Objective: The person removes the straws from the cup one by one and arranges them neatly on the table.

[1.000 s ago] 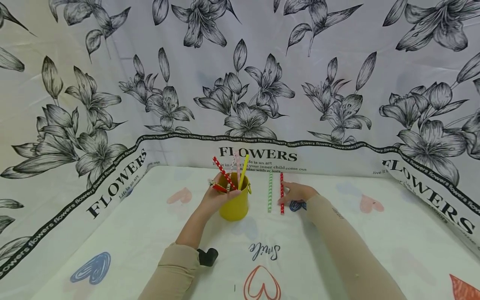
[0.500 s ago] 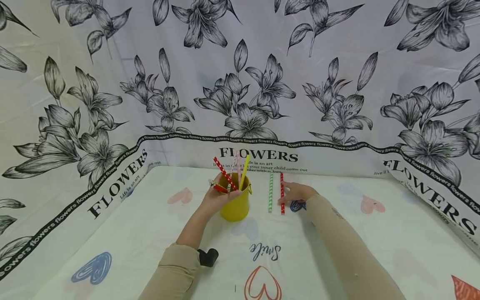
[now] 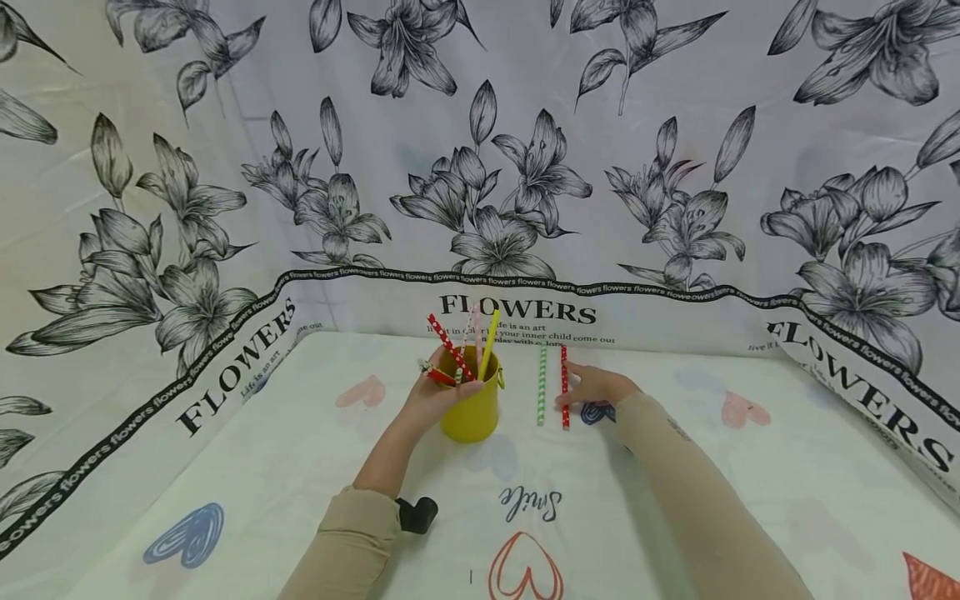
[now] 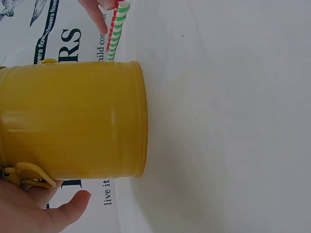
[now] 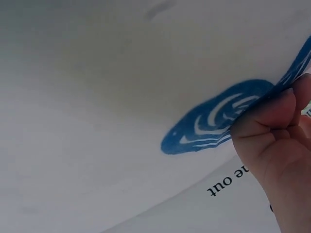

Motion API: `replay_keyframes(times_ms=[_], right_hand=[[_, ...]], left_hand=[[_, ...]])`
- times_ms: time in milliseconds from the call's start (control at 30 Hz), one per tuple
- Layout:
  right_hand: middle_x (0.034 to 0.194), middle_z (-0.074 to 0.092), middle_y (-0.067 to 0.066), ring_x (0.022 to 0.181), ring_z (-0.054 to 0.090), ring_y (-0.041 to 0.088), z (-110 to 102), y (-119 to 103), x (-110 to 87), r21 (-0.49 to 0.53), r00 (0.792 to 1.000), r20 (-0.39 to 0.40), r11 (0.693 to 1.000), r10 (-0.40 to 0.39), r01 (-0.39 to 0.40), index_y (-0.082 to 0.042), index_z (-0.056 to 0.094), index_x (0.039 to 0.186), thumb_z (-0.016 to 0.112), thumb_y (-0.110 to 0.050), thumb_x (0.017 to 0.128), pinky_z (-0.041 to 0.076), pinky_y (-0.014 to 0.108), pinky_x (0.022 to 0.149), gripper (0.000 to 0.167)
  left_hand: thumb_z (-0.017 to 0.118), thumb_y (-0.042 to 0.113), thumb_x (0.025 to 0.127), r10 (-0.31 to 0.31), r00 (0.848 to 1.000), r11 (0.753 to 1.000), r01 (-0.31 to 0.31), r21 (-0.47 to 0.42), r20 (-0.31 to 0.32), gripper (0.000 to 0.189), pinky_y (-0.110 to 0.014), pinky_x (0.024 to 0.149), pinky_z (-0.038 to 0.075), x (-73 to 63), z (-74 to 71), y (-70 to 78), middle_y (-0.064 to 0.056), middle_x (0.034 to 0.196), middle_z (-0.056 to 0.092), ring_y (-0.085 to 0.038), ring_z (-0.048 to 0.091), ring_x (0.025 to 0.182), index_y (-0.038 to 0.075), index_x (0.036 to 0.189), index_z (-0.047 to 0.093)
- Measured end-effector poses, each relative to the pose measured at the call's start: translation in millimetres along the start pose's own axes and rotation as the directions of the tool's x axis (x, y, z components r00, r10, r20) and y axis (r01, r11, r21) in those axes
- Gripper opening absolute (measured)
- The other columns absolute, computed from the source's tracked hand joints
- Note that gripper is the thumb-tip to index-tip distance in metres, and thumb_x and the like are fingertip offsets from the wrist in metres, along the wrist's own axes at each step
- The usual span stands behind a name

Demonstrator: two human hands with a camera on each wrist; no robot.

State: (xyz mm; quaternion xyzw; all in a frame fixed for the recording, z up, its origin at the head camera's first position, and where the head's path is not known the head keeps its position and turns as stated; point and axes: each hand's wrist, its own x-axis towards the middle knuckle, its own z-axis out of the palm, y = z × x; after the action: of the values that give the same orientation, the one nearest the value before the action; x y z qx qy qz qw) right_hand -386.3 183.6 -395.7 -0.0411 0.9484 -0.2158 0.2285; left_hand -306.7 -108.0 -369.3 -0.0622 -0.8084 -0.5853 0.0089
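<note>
A yellow bucket [image 3: 471, 417] stands upright with several patterned paper straws in it, among them a red one with white dots [image 3: 448, 342] and a plain yellow one [image 3: 489, 342]. My left hand [image 3: 433, 402] holds the bucket at its left side, thumb along the near rim. In the left wrist view, that thumb [image 4: 73, 209] lies below the bucket's handle loop [image 4: 33, 171]. To the right, my right hand [image 3: 596, 386] holds a red dotted straw [image 3: 565, 418] lying on the cloth, index finger and thumb spread along it. A green striped straw [image 3: 542, 392] lies parallel beside it.
A white tablecloth [image 3: 300, 467] with printed hearts and lettering covers the surface. Behind it hangs a flower-printed curtain [image 3: 517, 250]. A black wrist device [image 3: 416, 514] sits at the left sleeve [image 3: 352, 533].
</note>
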Motion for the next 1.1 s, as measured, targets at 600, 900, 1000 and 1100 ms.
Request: replay_keyframes(times_ms=[600,900,1000,1100], right_hand=[[0.135,0.049,0.03,0.121,0.051,0.037,1.6,5.5,-37.9,0.273,0.993,-0.034,0.955,-0.109,0.114,0.001,0.007,0.154,0.053,-0.044,0.098,0.043,0.051,0.1,0.086],[0.147,0.032,0.031,0.122,0.05,0.041,-7.4,-12.8,-54.8,0.467,0.987,-0.098,0.871,-0.124,0.155,0.0,0.011,0.154,0.053,-0.045,0.099,0.046,0.052,0.097,0.083],[0.148,0.032,0.029,0.125,0.048,0.041,-8.5,-19.8,-61.0,0.537,0.977,-0.094,0.816,-0.193,0.213,-0.003,0.012,0.155,0.051,-0.04,0.101,0.044,0.054,0.099,0.077],[0.15,0.034,0.025,0.126,0.048,0.04,-7.3,-27.7,-66.5,0.56,0.966,-0.089,0.789,-0.244,0.251,-0.006,0.012,0.156,0.049,-0.038,0.102,0.044,0.053,0.1,0.073]], left_hand=[[0.078,0.027,0.083,0.009,1.0,1.0,-0.009,0.01,-0.021,0.074,-0.054,0.108,0.034,-12.2,4.0,5.0,-0.01,0.14,0.051,-0.032,0.044,0.131,0.017,0.144,0.037],[0.078,0.027,0.083,0.004,1.0,1.0,-0.004,0.006,-0.018,0.077,-0.054,0.107,0.035,-12.5,4.7,3.6,-0.01,0.141,0.05,-0.032,0.045,0.13,0.016,0.146,0.035],[0.079,0.027,0.083,0.003,1.0,1.0,-0.003,0.0,-0.02,0.076,-0.054,0.108,0.035,-12.6,4.3,4.3,-0.01,0.141,0.05,-0.032,0.044,0.13,0.017,0.145,0.036],[0.079,0.026,0.082,0.002,1.0,1.0,-0.002,0.003,-0.026,0.076,-0.054,0.107,0.035,-12.2,4.2,4.6,-0.01,0.141,0.05,-0.033,0.045,0.13,0.016,0.145,0.037]])
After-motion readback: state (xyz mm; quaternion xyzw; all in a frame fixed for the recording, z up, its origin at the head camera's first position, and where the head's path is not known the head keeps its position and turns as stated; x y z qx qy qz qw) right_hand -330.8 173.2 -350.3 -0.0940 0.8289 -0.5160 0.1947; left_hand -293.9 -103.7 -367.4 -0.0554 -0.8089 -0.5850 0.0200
